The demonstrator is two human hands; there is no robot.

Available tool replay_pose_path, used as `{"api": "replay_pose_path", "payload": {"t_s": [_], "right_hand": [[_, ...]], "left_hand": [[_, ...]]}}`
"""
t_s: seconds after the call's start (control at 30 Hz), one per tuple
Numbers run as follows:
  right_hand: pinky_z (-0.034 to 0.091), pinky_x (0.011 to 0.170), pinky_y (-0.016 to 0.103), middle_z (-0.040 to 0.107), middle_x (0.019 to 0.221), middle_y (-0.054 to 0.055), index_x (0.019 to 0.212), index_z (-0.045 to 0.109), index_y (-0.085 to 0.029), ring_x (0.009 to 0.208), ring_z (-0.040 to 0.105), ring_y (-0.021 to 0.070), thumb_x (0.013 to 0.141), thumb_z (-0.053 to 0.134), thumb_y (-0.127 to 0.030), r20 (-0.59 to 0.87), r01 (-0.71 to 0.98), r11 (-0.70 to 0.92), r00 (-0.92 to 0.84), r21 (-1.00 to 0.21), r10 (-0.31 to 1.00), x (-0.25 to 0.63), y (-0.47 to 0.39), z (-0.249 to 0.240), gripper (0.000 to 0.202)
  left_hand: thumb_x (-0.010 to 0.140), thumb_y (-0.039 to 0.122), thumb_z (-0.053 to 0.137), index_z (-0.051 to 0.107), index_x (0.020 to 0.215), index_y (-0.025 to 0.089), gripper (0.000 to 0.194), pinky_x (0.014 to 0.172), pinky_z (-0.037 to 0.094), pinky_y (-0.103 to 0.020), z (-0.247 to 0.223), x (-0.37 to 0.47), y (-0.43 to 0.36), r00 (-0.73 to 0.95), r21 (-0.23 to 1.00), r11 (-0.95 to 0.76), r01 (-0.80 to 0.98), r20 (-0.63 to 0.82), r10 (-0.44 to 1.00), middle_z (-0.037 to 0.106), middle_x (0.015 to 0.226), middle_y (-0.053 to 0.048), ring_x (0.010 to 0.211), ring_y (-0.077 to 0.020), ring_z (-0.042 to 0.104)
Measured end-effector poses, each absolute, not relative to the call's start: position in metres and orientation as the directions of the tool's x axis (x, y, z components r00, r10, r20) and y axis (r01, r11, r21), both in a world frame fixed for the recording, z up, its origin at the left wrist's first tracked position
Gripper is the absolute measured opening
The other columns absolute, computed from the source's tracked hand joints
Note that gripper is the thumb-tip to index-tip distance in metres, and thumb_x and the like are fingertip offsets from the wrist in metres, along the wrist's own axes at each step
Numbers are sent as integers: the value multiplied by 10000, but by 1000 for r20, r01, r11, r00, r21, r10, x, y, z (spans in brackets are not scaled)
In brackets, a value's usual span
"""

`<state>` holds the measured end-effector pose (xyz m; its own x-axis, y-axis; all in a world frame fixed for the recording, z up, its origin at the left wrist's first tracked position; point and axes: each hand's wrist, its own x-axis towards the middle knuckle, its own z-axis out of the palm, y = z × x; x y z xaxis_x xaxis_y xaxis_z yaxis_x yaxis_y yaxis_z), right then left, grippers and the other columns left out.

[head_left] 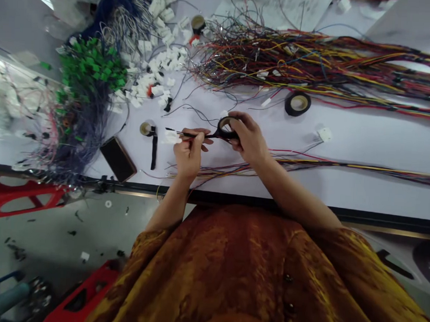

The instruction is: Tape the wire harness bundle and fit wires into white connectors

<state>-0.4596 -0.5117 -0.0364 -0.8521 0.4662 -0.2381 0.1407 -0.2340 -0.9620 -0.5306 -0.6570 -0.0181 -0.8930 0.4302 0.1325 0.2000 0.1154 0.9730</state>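
Observation:
Above the table's front edge, my left hand (189,155) pinches a thin black-wrapped wire bundle (209,135). A white connector (171,137) sticks out on the left of that hand. My right hand (250,139) grips a roll of black tape (227,127), whose strip meets the bundle between the two hands. Under the hands, a long loose run of coloured wires (304,163) stretches off to the right along the table. A dark phone (118,159) lies left of my left hand, beside a small tape roll (145,128) with a black strip (154,152).
A thick heap of coloured wires (314,60) spans the back right. Another black tape roll (297,104) and a white connector (324,134) lie on the right. White connectors (158,64) and green connectors (92,65) are piled at left. Red stools (22,196) stand below the table edge.

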Motion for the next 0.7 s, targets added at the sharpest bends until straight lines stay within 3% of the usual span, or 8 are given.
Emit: {"api": "replay_pose_path", "payload": {"t_s": [0.1,0.2,0.27,0.33,0.4,0.47,0.57,0.7], "right_hand": [[572,727,330,611,1004,75,1209,552,-252,839,623,187,928,567,-362,73,1,176,-908,-984,412,-417,-532,-37,302],[563,816,366,602,1089,105,1121,583,-223,922,615,202,923,581,-342,191,-63,335,-912,-940,363,-403,-542,-36,231],[551,728,310,600,1036,84,1099,552,-212,825,598,161,932,586,-359,122,0,258,-882,-966,456,-414,-535,-34,224],[491,580,240,593,897,38,1093,518,-205,673,550,118,922,618,-385,-68,131,98,-872,-986,485,-433,-521,-30,268],[390,458,204,565,763,-8,1047,516,-197,537,472,86,893,662,-383,-245,259,-19,-884,-966,398,-447,-506,-26,282],[336,414,202,586,739,-15,989,546,-188,475,426,65,855,700,-324,-320,319,-44,-916,-947,242,-454,-496,-23,245],[351,456,206,649,815,6,909,597,-178,506,451,62,790,746,-242,-258,261,64,-965,-963,55,-453,-490,-24,201],[372,571,217,631,766,13,764,568,-173,649,523,106,727,781,-181,-163,214,356,-972,-909,168,-449,-492,-26,216]], "left_hand": [[920,528,595,612,875,171,361,371,429,-157,-25,-534,-653,-919,980,153,123,55,391,748,897,-46,469,-66,624],[912,548,600,610,901,183,365,440,509,-168,-19,-531,-650,-900,987,144,73,3,435,743,850,-33,531,-94,671],[899,533,630,632,887,173,361,570,593,-210,-11,-526,-649,-875,982,154,111,24,483,738,857,-43,662,-137,727],[893,503,653,656,863,162,342,686,627,-249,-3,-520,-652,-840,970,164,179,64,538,733,880,-56,763,-167,747],[895,475,661,669,859,161,316,737,629,-262,1,-517,-657,-808,959,171,227,88,583,732,905,-60,802,-175,748],[907,454,651,679,869,166,292,734,623,-253,2,-518,-662,-782,947,198,252,79,619,737,913,-59,796,-166,745],[930,443,619,697,884,173,286,651,604,-225,1,-522,-669,-760,931,229,285,74,646,741,898,-53,745,-150,738],[933,434,617,702,899,174,275,610,579,-213,2,-523,-672,-755,921,246,301,73,651,735,906,-59,722,-142,729]]}}
